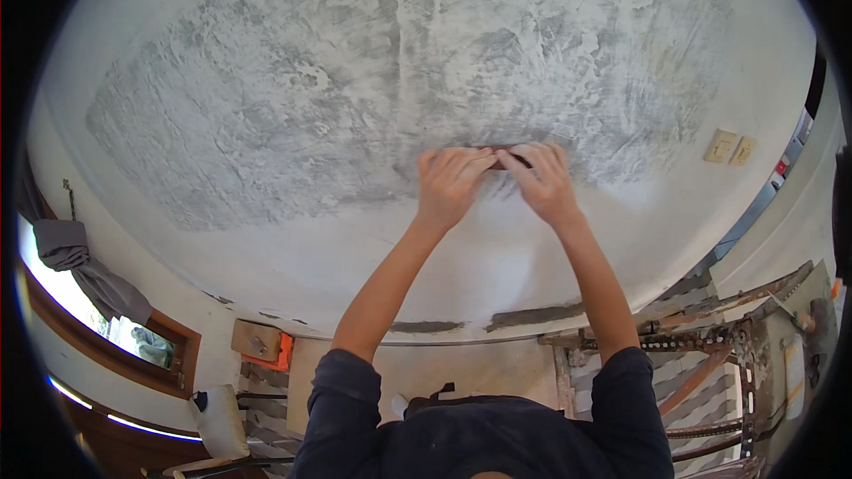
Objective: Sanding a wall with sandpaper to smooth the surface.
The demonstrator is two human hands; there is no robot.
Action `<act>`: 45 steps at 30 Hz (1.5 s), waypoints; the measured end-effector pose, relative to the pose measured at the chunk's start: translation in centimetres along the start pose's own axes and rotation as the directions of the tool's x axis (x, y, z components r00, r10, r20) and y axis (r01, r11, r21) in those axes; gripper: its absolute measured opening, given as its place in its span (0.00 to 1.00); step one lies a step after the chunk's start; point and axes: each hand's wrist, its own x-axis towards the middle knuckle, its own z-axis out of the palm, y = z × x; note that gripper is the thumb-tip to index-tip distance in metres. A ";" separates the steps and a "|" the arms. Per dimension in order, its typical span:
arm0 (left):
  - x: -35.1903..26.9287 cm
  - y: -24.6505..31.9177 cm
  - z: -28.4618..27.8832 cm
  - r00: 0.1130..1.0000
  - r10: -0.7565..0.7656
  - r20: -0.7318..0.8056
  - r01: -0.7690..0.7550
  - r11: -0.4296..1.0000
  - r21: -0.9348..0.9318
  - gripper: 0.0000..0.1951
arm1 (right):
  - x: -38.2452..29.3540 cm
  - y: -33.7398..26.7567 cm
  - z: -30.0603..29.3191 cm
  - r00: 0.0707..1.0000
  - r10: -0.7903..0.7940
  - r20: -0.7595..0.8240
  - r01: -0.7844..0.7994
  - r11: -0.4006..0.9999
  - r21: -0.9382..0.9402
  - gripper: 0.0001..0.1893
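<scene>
Both arms reach up to a white wall [466,246] with a broad patch of grey, unevenly skimmed plaster [346,100]. A thin reddish-brown piece, which looks like sandpaper [499,163], lies against the wall near the patch's lower edge. My left hand [450,183] grips its left end, fingers bent over it. On its right end sits my right hand [542,179], with the thumb near the left hand's fingers. Most of the piece is hidden under the fingers.
Right of the patch are two switch plates [720,146]. A rusty perforated metal frame [745,372] stands at lower right, with tools beside it. At lower left are a window with a knotted grey curtain [93,266], a chair [223,422] and an orange box [283,352].
</scene>
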 end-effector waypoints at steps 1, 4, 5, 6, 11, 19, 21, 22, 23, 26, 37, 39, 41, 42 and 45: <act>0.4 0.9 0.8 0.999 0.031 0.044 -0.029 0.999 -0.046 0.12 | -0.9 0.6 -0.8 0.999 0.041 -0.003 -0.041 0.999 -0.011 0.19; 0.5 2.8 1.6 0.990 0.096 0.102 -0.084 0.990 -0.114 0.15 | -3.5 1.6 -2.9 0.989 0.148 0.007 -0.148 0.989 -0.026 0.20; 0.4 3.3 1.6 0.984 0.131 0.120 -0.115 0.985 -0.131 0.17 | -4.2 1.6 -3.6 0.989 0.147 0.010 -0.147 0.989 -0.029 0.20; 0.1 3.5 1.4 0.984 0.131 0.117 -0.115 0.984 -0.137 0.17 | -5.0 1.6 -4.4 0.978 0.204 -0.031 -0.205 0.978 -0.034 0.20; -5.6 0.4 -1.6 0.985 -0.094 0.145 0.106 0.992 -0.074 0.25 | -8.8 0.9 -7.3 0.940 0.336 -0.065 -0.340 0.937 -0.080 0.19; -8.5 -5.3 -7.6 0.976 -0.205 0.079 0.178 0.949 0.262 0.44 | -10.5 0.3 -3.6 0.951 0.309 0.033 -0.309 0.951 0.014 0.19; -8.4 -6.4 -8.6 0.909 -0.273 0.316 0.162 0.928 0.336 0.52 | -9.9 -0.3 -1.8 0.955 0.292 0.043 -0.294 0.954 0.055 0.20; -8.6 -6.8 -8.7 0.905 -0.282 0.318 0.166 0.923 0.347 0.52 | -9.4 -0.7 -0.9 0.960 0.275 0.044 -0.278 0.957 0.084 0.20; -9.0 -7.2 -8.7 0.883 -0.264 0.387 0.119 0.925 0.360 0.54 | -9.0 -1.1 0.1 0.961 0.273 0.046 -0.277 0.956 0.096 0.20; -9.6 -7.8 -8.1 0.842 -0.246 0.480 0.053 0.924 0.380 0.59 | -7.6 -2.9 3.3 0.990 0.120 0.080 -0.130 0.983 0.133 0.21; -11.8 -9.9 -6.8 0.876 -0.149 0.459 -0.067 0.904 0.423 0.63 | -7.4 -2.8 3.1 0.993 0.027 0.117 -0.037 0.996 0.086 0.22; -11.8 -10.0 -6.9 0.875 -0.138 0.464 -0.080 0.904 0.420 0.63 | -9.4 -0.2 0.7 0.993 0.049 0.108 -0.050 0.999 0.007 0.22; -11.7 -10.1 -6.7 0.878 -0.132 0.461 -0.079 0.908 0.412 0.62 | -9.5 0.8 -0.2 0.991 0.050 0.124 -0.045 0.998 -0.039 0.22; -11.8 -10.1 -6.7 0.878 -0.124 0.462 -0.084 0.911 0.404 0.62 | -9.1 0.8 -0.3 0.992 0.031 0.122 -0.027 0.999 -0.039 0.22; -11.7 -10.0 -6.6 0.879 -0.118 0.462 -0.083 0.916 0.391 0.62 | -6.8 -0.9 1.7 0.998 -0.025 0.064 0.024 0.999 0.029 0.22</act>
